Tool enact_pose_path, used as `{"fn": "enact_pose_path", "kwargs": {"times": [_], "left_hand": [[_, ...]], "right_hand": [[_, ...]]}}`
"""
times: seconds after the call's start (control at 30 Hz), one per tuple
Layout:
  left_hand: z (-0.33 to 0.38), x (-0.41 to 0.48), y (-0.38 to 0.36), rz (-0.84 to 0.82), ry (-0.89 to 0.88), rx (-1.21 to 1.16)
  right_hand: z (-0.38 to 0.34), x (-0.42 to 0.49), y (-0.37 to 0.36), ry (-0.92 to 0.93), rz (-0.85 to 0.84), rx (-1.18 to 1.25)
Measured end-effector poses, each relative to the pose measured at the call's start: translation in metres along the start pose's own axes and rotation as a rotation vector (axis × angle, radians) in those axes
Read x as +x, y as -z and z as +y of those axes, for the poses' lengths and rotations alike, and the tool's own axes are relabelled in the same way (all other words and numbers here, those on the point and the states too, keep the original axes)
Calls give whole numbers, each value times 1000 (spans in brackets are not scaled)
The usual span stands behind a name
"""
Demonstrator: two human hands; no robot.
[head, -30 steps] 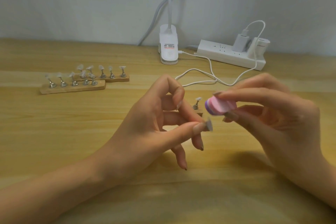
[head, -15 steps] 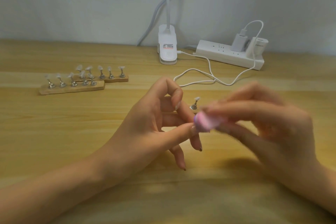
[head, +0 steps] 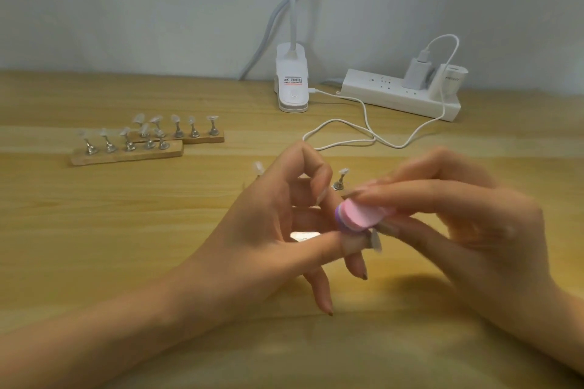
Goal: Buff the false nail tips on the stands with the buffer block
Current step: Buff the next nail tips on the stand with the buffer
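Half a second ago the buffer block (head: 363,215) was a blur at the tip of the left thumb, and a second ago it was held clear of the nail tip (head: 375,241); now it shows sharply, pink with a purple end, lying just above the nail tip and touching it or very nearly. The left hand (head: 268,230) pinches the nail tip between the thumb and a fingertip; its forefinger is bent upward and its two lowest fingers point down toward the table (head: 94,246). The right hand (head: 474,224) pinches the buffer block, long fingers along the top and the thumb underneath. One small stand (head: 339,181) with a tip stands on the table just behind the hands; two wooden strips of stands (head: 126,153) lie well apart to the left; a lamp clamp (head: 292,85) and a power strip (head: 401,95) sit by the wall.
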State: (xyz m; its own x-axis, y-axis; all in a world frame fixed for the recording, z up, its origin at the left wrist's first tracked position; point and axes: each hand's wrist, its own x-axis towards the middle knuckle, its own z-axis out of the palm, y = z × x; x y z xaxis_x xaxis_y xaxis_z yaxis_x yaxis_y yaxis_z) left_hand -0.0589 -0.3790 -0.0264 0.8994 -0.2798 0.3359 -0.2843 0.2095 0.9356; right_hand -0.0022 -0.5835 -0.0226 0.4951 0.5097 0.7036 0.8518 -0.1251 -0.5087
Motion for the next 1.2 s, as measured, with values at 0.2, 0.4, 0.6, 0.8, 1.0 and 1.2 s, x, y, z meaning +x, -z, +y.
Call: {"fn": "enact_pose_path", "kwargs": {"times": [0.2, 0.4, 0.6, 0.8, 1.0, 1.2], "left_hand": [[0, 2, 4, 9, 19, -73], [-2, 4, 3, 12, 36, -116], [1, 3, 1, -1, 33, -122], [1, 4, 2, 17, 36, -103], [1, 4, 1, 29, 43, -99], [3, 3, 0, 38, 39, -71]], "right_hand": [[3, 3, 3, -60, 51, 95], [-6, 0, 1, 21, -3, 17], [-2, 1, 0, -20, 43, 10], [-6, 0, 0, -28, 59, 49], [-11, 1, 0, 63, 24, -75], [-9, 1, 0, 46, 29, -58]]}}
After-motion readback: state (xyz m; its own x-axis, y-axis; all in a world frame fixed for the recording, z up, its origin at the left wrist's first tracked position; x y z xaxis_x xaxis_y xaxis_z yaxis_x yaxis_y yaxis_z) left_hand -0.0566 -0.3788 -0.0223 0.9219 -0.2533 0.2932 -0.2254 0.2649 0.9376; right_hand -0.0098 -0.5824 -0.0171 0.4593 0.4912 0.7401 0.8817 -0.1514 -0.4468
